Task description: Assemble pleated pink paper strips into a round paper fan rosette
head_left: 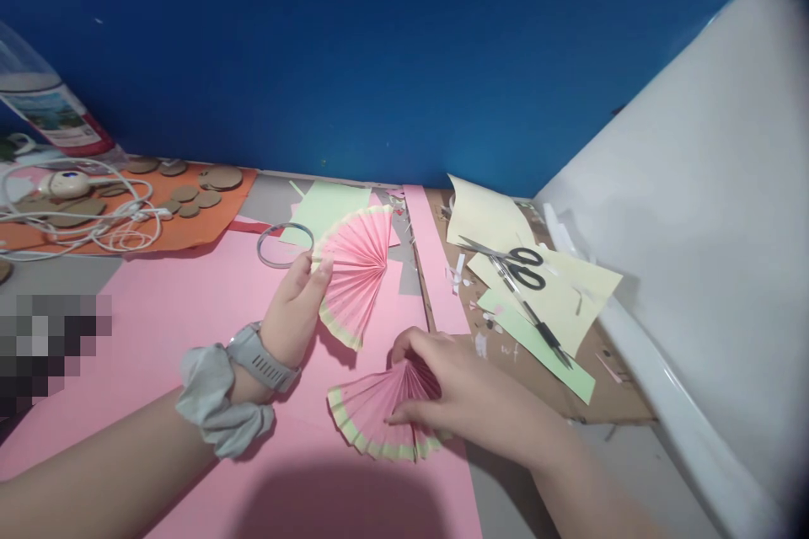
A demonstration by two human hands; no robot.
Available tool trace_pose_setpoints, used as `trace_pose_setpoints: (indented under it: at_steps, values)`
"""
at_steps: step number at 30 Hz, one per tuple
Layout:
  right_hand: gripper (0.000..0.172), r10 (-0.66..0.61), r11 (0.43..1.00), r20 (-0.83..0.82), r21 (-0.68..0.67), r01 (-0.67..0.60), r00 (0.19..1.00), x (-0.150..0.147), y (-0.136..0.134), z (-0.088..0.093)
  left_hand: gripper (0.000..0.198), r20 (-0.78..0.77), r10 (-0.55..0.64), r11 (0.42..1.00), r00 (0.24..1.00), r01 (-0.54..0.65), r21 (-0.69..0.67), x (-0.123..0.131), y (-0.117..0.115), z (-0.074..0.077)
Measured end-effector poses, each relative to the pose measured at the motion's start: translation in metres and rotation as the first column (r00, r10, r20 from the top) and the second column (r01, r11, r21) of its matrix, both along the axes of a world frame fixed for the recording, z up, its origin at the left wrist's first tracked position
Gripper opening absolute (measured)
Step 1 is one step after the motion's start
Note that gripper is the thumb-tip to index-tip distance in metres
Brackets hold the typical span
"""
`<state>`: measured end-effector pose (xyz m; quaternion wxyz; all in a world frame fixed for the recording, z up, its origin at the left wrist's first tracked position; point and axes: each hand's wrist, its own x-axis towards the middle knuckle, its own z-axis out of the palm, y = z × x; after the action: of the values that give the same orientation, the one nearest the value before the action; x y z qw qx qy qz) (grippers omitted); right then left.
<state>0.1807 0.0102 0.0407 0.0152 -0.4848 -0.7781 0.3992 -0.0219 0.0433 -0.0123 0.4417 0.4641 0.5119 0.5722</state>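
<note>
My left hand [295, 303] pinches the rounded edge of a pleated pink paper fan [359, 269] with a pale yellow-green border. That fan is spread out, its folds meeting at a point on the right. Closer to me, my right hand [446, 383] has its thumb and fingers closed around a second pink paper fan [372, 417], also green-edged, with its folds meeting at the top. Part of this second fan is hidden under the hand. A large pink paper sheet [190, 312] lies beneath both. Just beyond my left fingers is a roll of clear tape [285, 246].
On the right, scissors [526, 268] and a pen [531, 316] lie on cream paper [572, 286] over a brown board. Orange paper [215, 223] with cardboard discs, a tangled white cable [130, 227] and a bottle [56, 114] are at left. A blue wall [354, 59] stands behind.
</note>
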Motion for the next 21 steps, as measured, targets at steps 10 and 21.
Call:
trace_pose_setpoints:
  at_steps: [10, 21]
  values:
    - [0.025, -0.101, 0.994, -0.26, -0.054, 0.09, 0.96, 0.002, 0.006, 0.009, 0.022, -0.027, -0.088, 0.996, 0.996, 0.088, 0.008, 0.0, -0.001, 0.008]
    - [0.02, -0.505, 0.862, -0.723, -0.45, 0.233, 0.471, 0.008, 0.014, -0.019, 0.02, -0.033, -0.073, 0.997, 0.997, 0.074, 0.011, 0.001, -0.001, 0.004]
